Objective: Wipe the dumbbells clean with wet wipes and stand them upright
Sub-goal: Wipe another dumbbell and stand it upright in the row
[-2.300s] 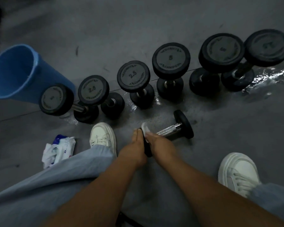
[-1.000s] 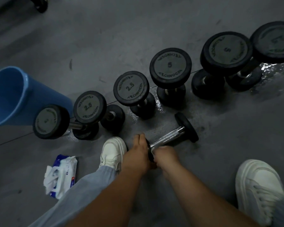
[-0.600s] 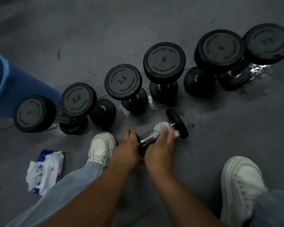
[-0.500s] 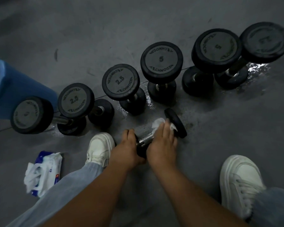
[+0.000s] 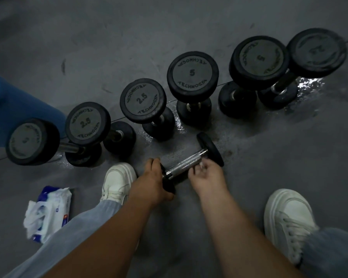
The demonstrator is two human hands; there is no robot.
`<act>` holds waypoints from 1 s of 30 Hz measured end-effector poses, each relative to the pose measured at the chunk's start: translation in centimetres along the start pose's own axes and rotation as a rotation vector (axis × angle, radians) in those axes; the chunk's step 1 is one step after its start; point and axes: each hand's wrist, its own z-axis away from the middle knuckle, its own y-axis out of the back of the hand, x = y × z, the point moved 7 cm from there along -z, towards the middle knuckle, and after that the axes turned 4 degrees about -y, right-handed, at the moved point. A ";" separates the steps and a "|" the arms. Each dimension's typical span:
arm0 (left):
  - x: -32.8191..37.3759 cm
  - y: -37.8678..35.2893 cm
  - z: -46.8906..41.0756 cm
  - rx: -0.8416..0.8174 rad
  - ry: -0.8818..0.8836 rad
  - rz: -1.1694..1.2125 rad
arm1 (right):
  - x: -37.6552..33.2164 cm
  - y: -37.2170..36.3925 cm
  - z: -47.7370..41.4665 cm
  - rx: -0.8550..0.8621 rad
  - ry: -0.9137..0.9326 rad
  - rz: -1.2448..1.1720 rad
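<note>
A small black dumbbell [image 5: 186, 164] with a knurled chrome handle lies on its side on the wet grey floor. My left hand [image 5: 153, 182] grips its near end disc. My right hand [image 5: 206, 174] is beside the handle close to the far disc, fingers curled round a bunched white wet wipe [image 5: 201, 167] that is mostly hidden. Behind it, several black dumbbells stand upright in a row, from a small one [image 5: 31, 141] at the left, past a 2.5 [image 5: 143, 100] and a 5 [image 5: 192, 74], to the far right one [image 5: 317, 52].
A blue bucket [image 5: 18, 111] lies at the left edge. A pack of wet wipes [image 5: 47, 213] sits on the floor by my left shoe [image 5: 117, 180]. My right shoe [image 5: 287, 219] is at the lower right. Water shines on the floor near the right dumbbells.
My right hand has come off the top of the handle and moved to its near side with the wipe, so the chrome handle now shows. My left hand keeps hold of the near disc.
</note>
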 end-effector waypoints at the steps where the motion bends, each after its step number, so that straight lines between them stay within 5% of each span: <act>1: 0.0 0.0 0.0 -0.004 -0.003 0.002 | -0.1 0.3 0.8 -0.021 0.005 -0.007; 6: -0.4 -0.4 0.1 -0.005 0.004 0.007 | -0.2 0.6 0.0 0.016 -0.107 -0.325; 17: -0.3 -0.2 -0.1 0.006 -0.001 0.004 | 0.0 0.5 -1.2 -0.022 -0.030 0.190; 23: -0.5 -0.2 -0.2 -0.001 0.007 0.009 | -0.3 0.9 -0.5 -0.001 0.049 0.151; 28: -0.3 -0.4 0.1 0.006 -0.002 0.008 | -0.1 -0.5 0.7 0.069 0.000 -0.106; 30: -0.2 -0.3 0.0 0.009 -0.008 0.016 | -1.0 -1.3 1.4 0.098 0.066 0.030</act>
